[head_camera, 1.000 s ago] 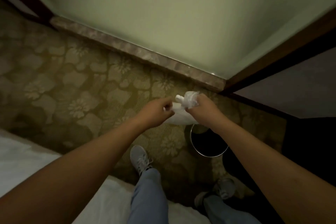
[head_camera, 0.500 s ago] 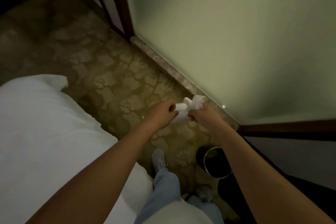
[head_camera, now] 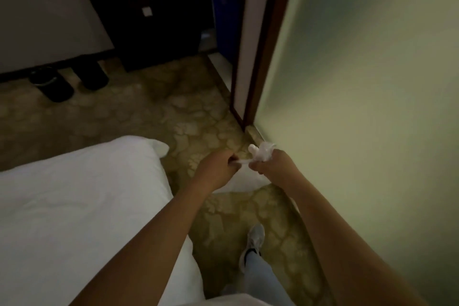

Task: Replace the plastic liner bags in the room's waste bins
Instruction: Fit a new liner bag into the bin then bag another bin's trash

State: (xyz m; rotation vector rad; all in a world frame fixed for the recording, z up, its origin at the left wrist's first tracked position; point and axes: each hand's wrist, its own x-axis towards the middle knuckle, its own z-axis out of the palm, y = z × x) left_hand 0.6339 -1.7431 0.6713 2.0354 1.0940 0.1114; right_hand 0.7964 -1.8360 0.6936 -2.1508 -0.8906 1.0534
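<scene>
1. My left hand is curled and pinches one edge of the thin white liner bag. My right hand is closed around the bunched rest of it, with a wad sticking up above my knuckles. A short strip is stretched taut between the two hands, and a loose sheet hangs below them over the carpet.

2. The film looks very thin. If I pull my hands apart too sharply, I expect it to tear at the pinch instead of opening at the mouth.

3. I may be holding both layers at once on the left. Then the bag would only stretch and never open.

4. No bin is under my hands here. Two dark round shapes, probably bins, stand well apart by the far cabinet. It is too dim to tell whether they are lined.

5. I am stepping between the bed and the wall while looking at my hands. The hanging sheet could catch under my shoe.

6. The room is dark, so I could miss a split in the plastic.
</scene>
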